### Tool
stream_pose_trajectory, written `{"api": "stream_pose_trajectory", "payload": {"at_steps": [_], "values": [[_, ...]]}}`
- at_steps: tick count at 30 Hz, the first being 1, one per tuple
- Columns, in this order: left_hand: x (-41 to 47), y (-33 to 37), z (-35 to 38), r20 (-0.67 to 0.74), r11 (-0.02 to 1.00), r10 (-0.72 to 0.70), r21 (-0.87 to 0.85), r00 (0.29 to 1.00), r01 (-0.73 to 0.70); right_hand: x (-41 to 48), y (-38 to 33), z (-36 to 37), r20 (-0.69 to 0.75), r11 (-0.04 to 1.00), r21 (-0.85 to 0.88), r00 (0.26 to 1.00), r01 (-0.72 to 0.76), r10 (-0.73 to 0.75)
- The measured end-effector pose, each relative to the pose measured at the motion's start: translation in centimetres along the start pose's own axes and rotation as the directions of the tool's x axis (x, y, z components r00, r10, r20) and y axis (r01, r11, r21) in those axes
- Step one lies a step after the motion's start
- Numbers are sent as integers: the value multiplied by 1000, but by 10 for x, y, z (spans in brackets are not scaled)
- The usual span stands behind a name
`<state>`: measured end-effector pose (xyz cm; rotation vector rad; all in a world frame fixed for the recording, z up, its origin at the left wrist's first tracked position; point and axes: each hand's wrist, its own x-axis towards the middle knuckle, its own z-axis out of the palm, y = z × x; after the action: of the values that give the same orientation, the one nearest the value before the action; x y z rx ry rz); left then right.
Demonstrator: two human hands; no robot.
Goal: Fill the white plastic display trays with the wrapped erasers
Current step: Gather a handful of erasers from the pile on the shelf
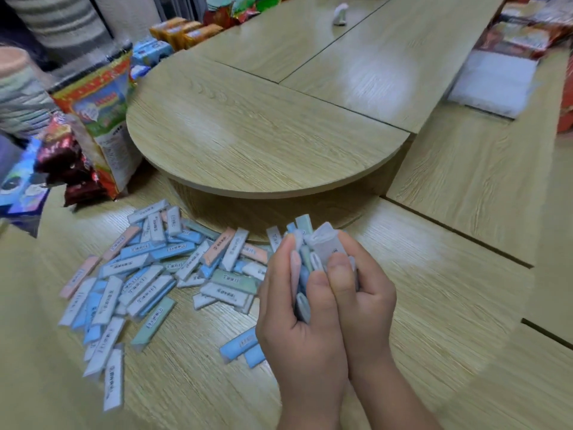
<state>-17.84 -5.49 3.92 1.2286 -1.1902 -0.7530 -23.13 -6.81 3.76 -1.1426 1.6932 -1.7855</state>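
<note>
The left hand [297,308] and right hand [366,290] are pressed side by side low in the view, fingers and thumbs of both curled round one bundle [325,240] of wrapped erasers that stands on end between them, its tips poking out above the knuckles. The step looks like squaring a handful before it goes into a tray. To do that well, tap the lower ends on the table [434,305] so they sit level, keep the labels facing one way, and loosen the grip just enough for the pieces to slide without spilling. Two blue erasers [242,346] lie flat just left of the left wrist and could be swept off by it. Beyond them the main pile [148,274] sprawls loose on the table in blue, white, pink and green, so most of the filling seems yet to be done. Behind the pile a raised round platform [263,119] overhangs the table, and some erasers lie against its base. Snack bags [105,119] stand at the left edge. Far right lies a blurred white stack [493,85], possibly the trays, though I cannot tell. It sits well apart from the hands, with the platform's edge partly between, so the bundle needs a firm carry.
</note>
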Motion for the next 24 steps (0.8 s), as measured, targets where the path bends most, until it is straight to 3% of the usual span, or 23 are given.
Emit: {"api": "stream_pose_trajectory", "payload": {"at_steps": [7, 16, 24], "values": [[-13, 25, 9, -28, 999, 43, -7, 999, -44, 6, -21, -21, 64, 999, 33, 997, 42, -44], [-28, 41, 63, 87, 996, 21, -87, 996, -14, 35, -19, -74, -58, 998, 23, 997, 51, -50], [-66, 87, 138, 182, 991, 36, -134, 983, -11, 72, -35, -164, -170, 999, 42, 985, 30, -23]]}}
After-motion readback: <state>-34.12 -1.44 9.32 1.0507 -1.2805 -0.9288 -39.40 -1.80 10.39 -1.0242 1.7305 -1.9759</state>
